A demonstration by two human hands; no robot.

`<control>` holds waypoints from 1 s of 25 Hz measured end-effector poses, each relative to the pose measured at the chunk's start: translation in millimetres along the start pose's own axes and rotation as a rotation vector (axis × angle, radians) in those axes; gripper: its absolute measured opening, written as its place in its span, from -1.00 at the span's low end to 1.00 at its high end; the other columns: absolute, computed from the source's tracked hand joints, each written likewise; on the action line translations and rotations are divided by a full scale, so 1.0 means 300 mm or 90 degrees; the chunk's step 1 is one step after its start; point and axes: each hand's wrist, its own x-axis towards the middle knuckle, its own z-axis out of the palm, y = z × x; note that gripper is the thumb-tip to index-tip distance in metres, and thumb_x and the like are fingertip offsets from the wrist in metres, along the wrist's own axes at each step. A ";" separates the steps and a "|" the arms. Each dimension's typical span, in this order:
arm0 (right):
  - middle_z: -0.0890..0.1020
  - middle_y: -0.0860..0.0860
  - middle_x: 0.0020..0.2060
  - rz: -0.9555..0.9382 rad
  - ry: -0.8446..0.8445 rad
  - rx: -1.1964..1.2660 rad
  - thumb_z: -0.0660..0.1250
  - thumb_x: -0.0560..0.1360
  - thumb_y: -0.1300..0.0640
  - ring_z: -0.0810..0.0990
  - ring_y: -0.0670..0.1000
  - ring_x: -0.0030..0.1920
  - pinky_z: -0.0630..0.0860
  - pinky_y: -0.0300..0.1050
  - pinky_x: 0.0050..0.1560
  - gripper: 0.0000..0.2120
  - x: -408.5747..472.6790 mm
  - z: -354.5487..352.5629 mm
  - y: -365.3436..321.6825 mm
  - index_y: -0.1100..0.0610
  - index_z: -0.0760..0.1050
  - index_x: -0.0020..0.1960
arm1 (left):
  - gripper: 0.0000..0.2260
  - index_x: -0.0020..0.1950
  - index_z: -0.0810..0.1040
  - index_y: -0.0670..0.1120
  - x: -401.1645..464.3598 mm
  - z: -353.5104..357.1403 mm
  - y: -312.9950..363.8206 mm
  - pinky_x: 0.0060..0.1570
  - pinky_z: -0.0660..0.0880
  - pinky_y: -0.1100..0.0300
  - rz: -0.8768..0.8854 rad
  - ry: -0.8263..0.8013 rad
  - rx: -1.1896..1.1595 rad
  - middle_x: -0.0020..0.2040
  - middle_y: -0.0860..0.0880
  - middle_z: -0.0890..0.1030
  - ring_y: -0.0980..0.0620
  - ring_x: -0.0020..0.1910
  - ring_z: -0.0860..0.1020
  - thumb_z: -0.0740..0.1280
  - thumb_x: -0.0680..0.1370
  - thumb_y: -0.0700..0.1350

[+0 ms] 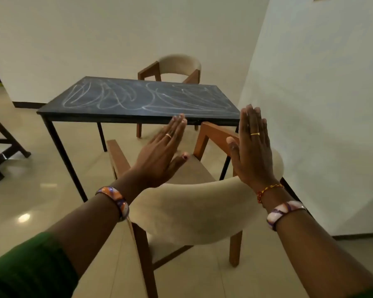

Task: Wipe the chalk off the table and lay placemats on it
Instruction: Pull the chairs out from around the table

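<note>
1. Head view is showing both hands raised in the air in front of the person, clear of the desk (125, 114).
2. Left hand (159, 155) is holding nothing; its fingers (178, 123) are lying straight and close together, palm turned inward.
3. Right hand (253, 151) is likewise holding nothing; it is standing upright with straight, closed-up fingers and the thumb set slightly apart.
4. Chalk (142, 97) is covering most of the desk top in pale looping scribbles; no part appears wiped. By my judgement the task is not yet begun.
5. No cloth and no placemats are showing anywhere in view, so both the wiping and the laying are remaining to be done.
6. Desk top is looking dark, flat, matt and rectangular, slate-like, and is sitting on thin black metal legs.
7. Near chair (194, 214) is standing between the person and the desk, with a curved, soft beige backrest and a brown wooden frame; a matching far chair (179, 64) is standing behind the desk.
8. Floor (30, 196) is looking like glossy tile, reflecting light.
</note>
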 end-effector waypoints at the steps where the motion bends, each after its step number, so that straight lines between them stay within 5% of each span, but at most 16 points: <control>1: 0.13 0.23 0.49 0.009 -0.023 0.006 0.05 0.60 0.05 0.01 0.15 0.51 -0.16 -0.11 0.51 -0.45 -0.030 -0.003 0.007 0.28 0.05 0.50 | -0.21 0.49 -0.24 -0.12 -0.016 0.015 0.009 0.45 0.00 0.12 -0.001 -0.067 -0.031 0.53 -0.08 -0.08 0.05 0.50 -0.05 -0.28 0.46 0.40; 5: 0.12 0.18 0.51 0.015 -0.152 0.043 0.00 0.58 -0.06 -0.01 0.12 0.51 0.00 -0.01 0.47 -0.41 -0.176 0.017 0.029 0.22 0.06 0.51 | -0.13 0.45 -0.41 0.08 -0.055 0.057 0.048 0.37 0.21 0.11 -0.057 -0.347 -0.071 0.53 -0.01 0.14 -0.01 0.44 0.27 -0.11 0.36 0.51; 8: 0.22 0.17 0.48 0.055 -0.228 0.097 -0.07 0.56 -0.20 0.20 0.16 0.47 0.22 0.03 0.34 -0.35 -0.210 0.009 0.046 0.19 0.17 0.49 | -0.13 0.53 -0.22 0.04 -0.049 0.087 0.094 0.29 0.33 0.10 -0.068 -0.423 -0.080 0.45 -0.01 0.32 -0.01 0.33 0.39 0.21 0.44 0.34; 11: 0.59 0.17 0.18 -0.013 -0.257 0.082 -0.22 0.55 -0.29 0.60 0.15 0.13 0.45 0.03 0.14 -0.25 -0.215 0.004 0.054 0.19 0.52 0.25 | -0.23 0.48 0.15 0.08 -0.056 0.116 0.110 0.07 0.41 0.21 -0.036 -0.384 -0.016 0.28 0.01 0.48 0.04 0.17 0.46 0.33 0.37 0.32; 15: 0.65 0.09 -0.36 0.017 -0.220 0.090 -0.19 0.57 -0.27 0.58 0.06 -0.34 0.47 -0.12 -0.19 -0.25 -0.209 0.008 0.051 0.17 0.63 -0.22 | -0.36 0.31 0.37 0.07 -0.066 0.130 0.113 -0.06 0.37 0.29 -0.067 -0.334 0.007 0.16 0.06 0.53 0.10 0.07 0.48 0.35 0.33 0.34; 25: 0.57 0.11 -0.51 0.086 -0.089 0.036 0.01 0.55 -0.06 0.52 0.09 -0.48 0.49 -0.08 -0.24 -0.44 -0.217 0.039 0.014 0.23 0.56 -0.38 | -0.39 0.26 0.43 0.04 -0.070 0.138 0.102 -0.13 0.41 0.31 -0.050 -0.281 -0.001 0.08 0.06 0.57 0.15 -0.03 0.50 0.33 0.34 0.36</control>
